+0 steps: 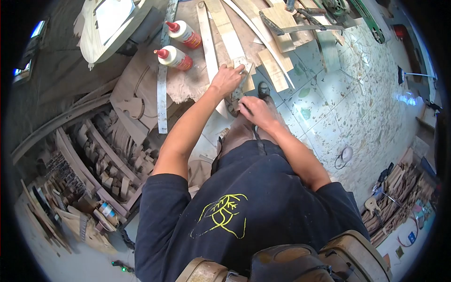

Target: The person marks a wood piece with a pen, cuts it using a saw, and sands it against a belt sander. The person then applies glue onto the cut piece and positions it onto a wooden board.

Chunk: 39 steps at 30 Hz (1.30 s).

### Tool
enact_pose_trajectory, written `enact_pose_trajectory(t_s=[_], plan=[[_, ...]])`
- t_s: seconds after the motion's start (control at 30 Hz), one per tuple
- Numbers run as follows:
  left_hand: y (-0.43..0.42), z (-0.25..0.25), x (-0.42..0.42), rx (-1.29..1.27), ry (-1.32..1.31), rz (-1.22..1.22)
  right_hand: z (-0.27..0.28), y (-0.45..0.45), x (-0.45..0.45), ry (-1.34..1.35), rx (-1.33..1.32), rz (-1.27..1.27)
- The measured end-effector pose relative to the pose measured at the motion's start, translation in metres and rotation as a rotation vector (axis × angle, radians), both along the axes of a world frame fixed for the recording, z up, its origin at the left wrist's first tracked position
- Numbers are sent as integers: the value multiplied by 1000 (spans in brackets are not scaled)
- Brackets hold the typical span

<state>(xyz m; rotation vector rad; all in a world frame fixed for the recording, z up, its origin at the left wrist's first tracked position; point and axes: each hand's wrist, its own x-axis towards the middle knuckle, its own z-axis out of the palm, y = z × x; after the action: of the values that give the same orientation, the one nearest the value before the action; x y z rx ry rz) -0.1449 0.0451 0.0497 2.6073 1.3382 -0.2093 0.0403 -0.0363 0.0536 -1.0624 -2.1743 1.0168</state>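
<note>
My left hand has its fingers bent and closed at the near end of a long pale wooden strip, which lies on the workbench. A little lower, over my lap, is my right hand, its fingers curled together; what they hold is too small to tell. Two white glue bottles with red caps, one behind the other, stand left of the strips. A metal ruler lies farther left, jutting past the bench edge. Another narrow wooden strip runs between the bottles and the long strip.
Short boards and a clamp lie at the bench's right side. At the upper left is a pale curved wooden piece. Wood offcuts fill a rack at the left. More wood pieces are stacked at the lower right.
</note>
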Motion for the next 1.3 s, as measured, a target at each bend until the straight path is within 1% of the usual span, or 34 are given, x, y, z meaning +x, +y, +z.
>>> enact_pose_trajectory(t_s=[0.03,0.07,0.17,0.2,0.3,0.33,0.43,0.47,0.57,0.7,0.8,0.9,1.0,1.1,1.23,1.27,1.3], plan=[[-1,0,0,3,-3,2,-1,3,3,22,-20,-21],[-1,1,0,-1,-7,2,-3,8,7,50,-100,-10],[0,1,-1,-11,-11,1,10,23,8,35,-357,-78],[0,1,-1,-19,-9,1,10,29,7,85,-399,-144],[1,1,-1,-35,-11,0,12,47,10,81,-324,-236],[1,1,-1,-40,-13,0,10,51,9,121,-245,-246],[1,0,-2,-34,-47,19,25,45,10,21,-330,-156],[1,-1,-2,-27,-26,13,26,39,9,4,-332,-87],[1,-3,-2,-4,4,-1,10,16,7,13,-202,74],[0,-4,-2,16,-28,7,20,5,-2,-3,-190,42],[-1,-3,-2,26,-47,16,6,4,-7,63,-111,49],[-1,-2,-2,24,-58,27,6,4,-11,86,-97,58],[-1,-3,-2,18,-67,36,20,3,-4,63,-165,35],[-3,-4,-1,28,-69,48,25,1,13,94,-332,-89],[-8,-5,1,97,-93,90,44,4,41,132,-329,-294],[-10,-4,4,72,-95,116,51,6,49,83,-389,-325],[-12,-2,6,61,-93,133,52,7,57,77,-380,-350]])
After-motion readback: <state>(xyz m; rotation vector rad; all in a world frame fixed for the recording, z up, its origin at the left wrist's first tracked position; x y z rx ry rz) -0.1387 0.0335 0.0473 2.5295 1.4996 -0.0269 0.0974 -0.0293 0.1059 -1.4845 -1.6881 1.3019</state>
